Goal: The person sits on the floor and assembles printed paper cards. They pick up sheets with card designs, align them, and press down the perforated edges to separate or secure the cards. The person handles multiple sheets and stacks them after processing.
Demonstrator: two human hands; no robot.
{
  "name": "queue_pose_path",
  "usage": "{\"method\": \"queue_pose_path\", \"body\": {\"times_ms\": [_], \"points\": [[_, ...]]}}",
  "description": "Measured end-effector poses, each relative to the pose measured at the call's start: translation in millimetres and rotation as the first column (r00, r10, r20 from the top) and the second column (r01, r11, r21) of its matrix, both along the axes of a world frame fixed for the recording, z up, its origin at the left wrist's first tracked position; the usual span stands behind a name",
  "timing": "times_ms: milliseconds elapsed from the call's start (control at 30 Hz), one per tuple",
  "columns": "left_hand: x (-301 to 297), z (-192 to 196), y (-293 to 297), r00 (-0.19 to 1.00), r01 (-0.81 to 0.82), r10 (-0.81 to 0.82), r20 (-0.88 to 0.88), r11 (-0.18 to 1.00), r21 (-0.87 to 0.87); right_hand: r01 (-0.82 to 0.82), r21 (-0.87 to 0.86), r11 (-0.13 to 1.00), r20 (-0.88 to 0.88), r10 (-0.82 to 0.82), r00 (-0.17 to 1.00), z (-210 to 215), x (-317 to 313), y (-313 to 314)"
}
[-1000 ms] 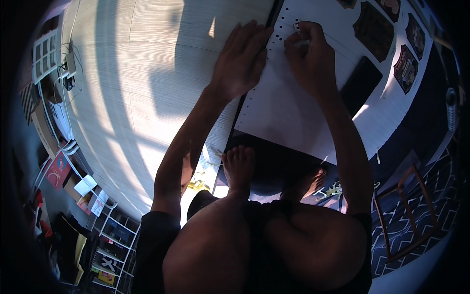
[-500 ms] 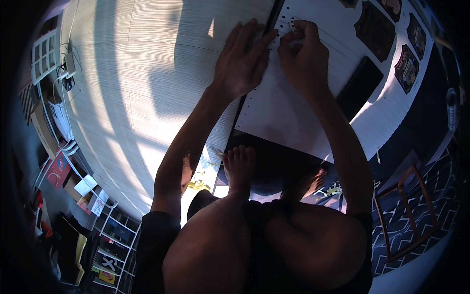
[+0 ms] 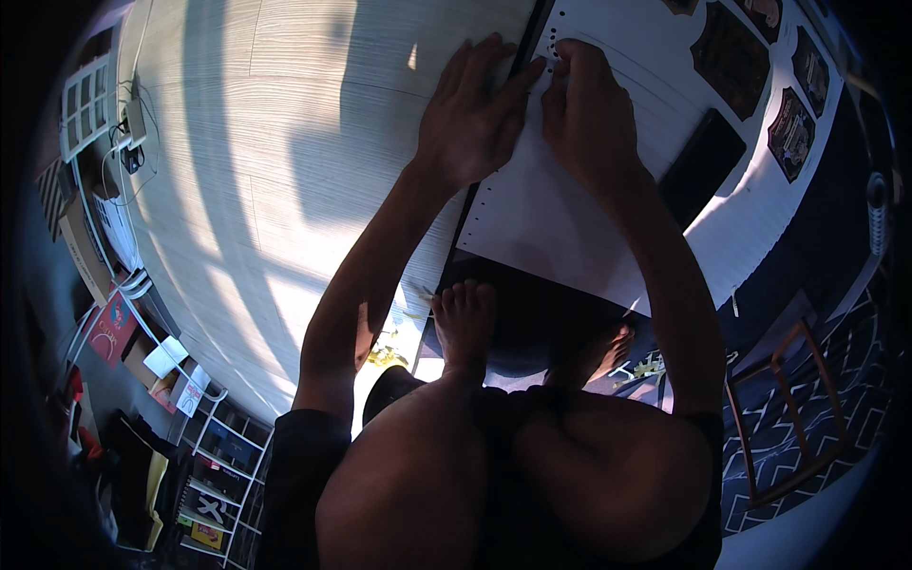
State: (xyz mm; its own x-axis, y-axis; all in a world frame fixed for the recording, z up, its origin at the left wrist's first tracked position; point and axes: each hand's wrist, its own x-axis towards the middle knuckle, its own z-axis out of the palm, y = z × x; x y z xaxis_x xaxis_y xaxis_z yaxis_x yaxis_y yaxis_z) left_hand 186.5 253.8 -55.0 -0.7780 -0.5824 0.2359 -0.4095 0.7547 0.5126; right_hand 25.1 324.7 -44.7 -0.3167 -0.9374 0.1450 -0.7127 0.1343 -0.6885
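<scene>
A large white paper sheet (image 3: 532, 214), with a row of small dark holes down its left edge, lies ahead of me. My left hand (image 3: 472, 128) rests flat across that edge, fingers spread, index fingertip on the punched margin. Just right of it, my right hand (image 3: 591, 114) is closed in a pinch at the same margin. A bit of the hole-punched paper strip (image 3: 554, 43) shows at its fingertips; the rest of the grip is hidden by the fingers.
A black flat rectangular object (image 3: 703, 166) lies on the paper, right of my right forearm. Several dark shield-shaped pieces (image 3: 731, 59) are at the far right. Pale wood-grain flooring (image 3: 285, 123) stretches leftward. A white wire rack (image 3: 223, 456) stands lower left, a brown frame (image 3: 788, 418) lower right.
My right hand's fingers have drawn closer together and shifted slightly left at the punched margin; the curled bit of strip shows less. My left hand has barely moved.
</scene>
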Motion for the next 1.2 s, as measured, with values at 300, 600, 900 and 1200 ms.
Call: {"method": "queue_pose_path", "body": {"times_ms": [300,600,900,1200], "points": [[-0.6,1.9,0.0,1.000,0.000,0.000,-0.010,1.000,-0.004,-0.007,0.133,0.991,0.226,-0.024,0.974,15.6,-17.0,-2.9],[1.1,1.7,-0.5,0.999,-0.004,0.006,-0.040,0.999,0.036,-0.002,0.197,0.980,0.298,-0.058,0.953,20.3,-5.3,-7.1],[0.8,-2.3,-0.7,1.000,-0.001,0.001,-0.008,1.000,-0.031,0.009,0.105,0.994,0.207,-0.030,0.978,4.0,-2.3,-6.0],[-2.0,2.9,2.6,1.000,0.000,0.000,-0.011,0.999,-0.036,-0.011,0.053,0.999,0.125,0.005,0.992,14.7,-27.2,-7.8]]}}
